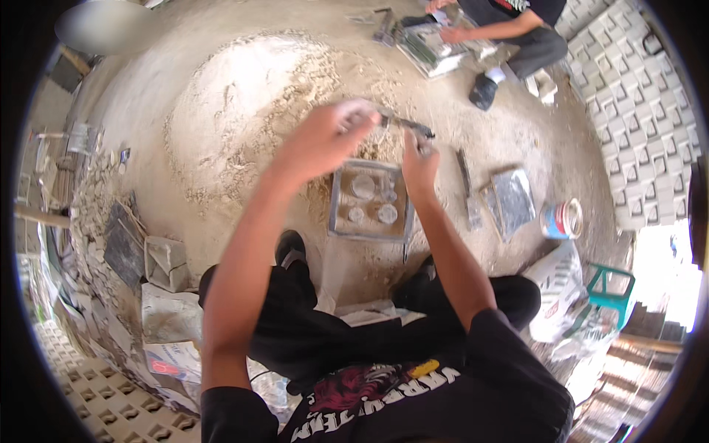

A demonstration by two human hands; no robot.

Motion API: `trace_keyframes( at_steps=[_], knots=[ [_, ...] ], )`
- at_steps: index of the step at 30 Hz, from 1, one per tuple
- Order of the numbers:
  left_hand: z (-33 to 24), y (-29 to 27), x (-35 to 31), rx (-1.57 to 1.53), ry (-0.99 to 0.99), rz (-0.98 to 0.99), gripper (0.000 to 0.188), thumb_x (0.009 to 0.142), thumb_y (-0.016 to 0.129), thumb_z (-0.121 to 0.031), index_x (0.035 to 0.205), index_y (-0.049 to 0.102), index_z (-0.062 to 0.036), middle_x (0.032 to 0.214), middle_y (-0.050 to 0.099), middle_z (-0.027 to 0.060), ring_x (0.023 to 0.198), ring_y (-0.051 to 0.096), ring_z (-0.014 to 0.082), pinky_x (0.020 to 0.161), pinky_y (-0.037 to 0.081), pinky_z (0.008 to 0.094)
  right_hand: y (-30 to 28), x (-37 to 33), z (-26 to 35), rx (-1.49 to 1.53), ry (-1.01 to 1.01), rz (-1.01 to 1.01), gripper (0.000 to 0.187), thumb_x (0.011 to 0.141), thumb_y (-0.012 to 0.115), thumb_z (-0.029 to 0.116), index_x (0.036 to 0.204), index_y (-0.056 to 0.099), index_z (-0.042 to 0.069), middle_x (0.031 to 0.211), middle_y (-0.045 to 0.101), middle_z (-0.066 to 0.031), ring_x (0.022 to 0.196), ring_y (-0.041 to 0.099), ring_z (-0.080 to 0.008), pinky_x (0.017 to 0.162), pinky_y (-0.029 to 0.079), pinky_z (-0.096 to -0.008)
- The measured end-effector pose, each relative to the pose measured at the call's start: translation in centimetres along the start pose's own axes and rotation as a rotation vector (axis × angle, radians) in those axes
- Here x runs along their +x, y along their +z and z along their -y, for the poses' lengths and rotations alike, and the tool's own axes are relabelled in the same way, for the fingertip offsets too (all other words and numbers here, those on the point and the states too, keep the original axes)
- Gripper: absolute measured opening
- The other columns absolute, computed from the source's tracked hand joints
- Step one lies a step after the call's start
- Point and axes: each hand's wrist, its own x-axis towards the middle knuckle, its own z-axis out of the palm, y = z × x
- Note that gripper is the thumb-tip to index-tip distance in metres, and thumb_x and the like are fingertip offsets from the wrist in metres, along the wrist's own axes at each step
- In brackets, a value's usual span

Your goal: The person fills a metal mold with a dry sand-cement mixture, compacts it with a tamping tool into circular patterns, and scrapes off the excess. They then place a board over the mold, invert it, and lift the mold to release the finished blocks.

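Observation:
My left hand (336, 136), smeared by motion, is closed with its fingertips at the left end of a thin dark tool (405, 122). My right hand (421, 159) is closed around the other end, thumb pointing up. The tool's exact kind is too blurred to tell. Both hands are raised above the far side of a grey rectangular frame (332, 203) on the ground. Inside that frame, several pale round moulded shapes (362, 187) sit in a brown, sandy surface.
A pale powder heap (236, 88) spreads beyond my left hand. To the right lie a long dark bar (464, 173), flat dark plates (512, 198), a paint tin (563, 219) and a green stool (611, 288). Another person (509, 37) works at the far right beside stacked patterned blocks (635, 111).

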Motion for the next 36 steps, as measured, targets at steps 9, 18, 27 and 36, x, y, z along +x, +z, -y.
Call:
trace_keyframes(
  at_steps=[9, 18, 27, 36],
  knots=[
    [-0.8, 4.0, -2.2, 0.255, 0.118, 0.429, 0.042, 0.092, 0.055, -0.038, 0.107, 0.061, 0.0004, 0.099, 0.067, 0.0209, 0.090, 0.065, 0.0329, 0.079, 0.050, 0.0422, -0.5, -5.4, -1.3, 0.111, 0.110, -0.065, 0.048, 0.098, 0.054, 0.042, 0.066, 0.056, 0.006, 0.058, 0.054, -0.0007, 0.055, 0.045, -0.0072, 0.048, 0.035, -0.0254],
    [4.8, -1.5, -5.6, 0.329, -0.179, 0.164, 0.044, 0.093, 0.054, -0.040, 0.110, 0.059, 0.0004, 0.104, 0.065, 0.0210, 0.098, 0.063, 0.0349, 0.082, 0.049, 0.0430, 0.1, -6.1, 0.8, 0.024, 0.189, -0.056, 0.050, 0.100, 0.047, 0.042, 0.063, 0.045, 0.008, 0.055, 0.036, 0.0043, 0.054, 0.034, -0.0057, 0.048, 0.029, -0.0272],
    [5.9, 0.4, -6.4, 0.430, -0.140, 0.359, 0.051, 0.092, 0.054, -0.045, 0.118, 0.057, -0.0007, 0.108, 0.065, 0.0218, 0.102, 0.062, 0.0363, 0.085, 0.048, 0.0422, -0.9, -7.2, 0.0, 0.067, 0.220, -0.023, 0.053, 0.098, 0.051, 0.042, 0.059, 0.045, 0.007, 0.055, 0.045, 0.0019, 0.052, 0.038, -0.0074, 0.047, 0.031, -0.0291],
    [5.7, -1.0, -5.7, 0.441, -0.159, 0.320, 0.053, 0.093, 0.053, -0.044, 0.124, 0.055, -0.0020, 0.111, 0.065, 0.0210, 0.101, 0.063, 0.0334, 0.085, 0.049, 0.0398, 0.7, -5.1, -1.4, 0.144, 0.207, -0.069, 0.049, 0.097, 0.057, 0.035, 0.056, 0.043, 0.012, 0.052, 0.043, 0.0018, 0.048, 0.039, -0.0091, 0.047, 0.031, -0.0290]
  ],
)
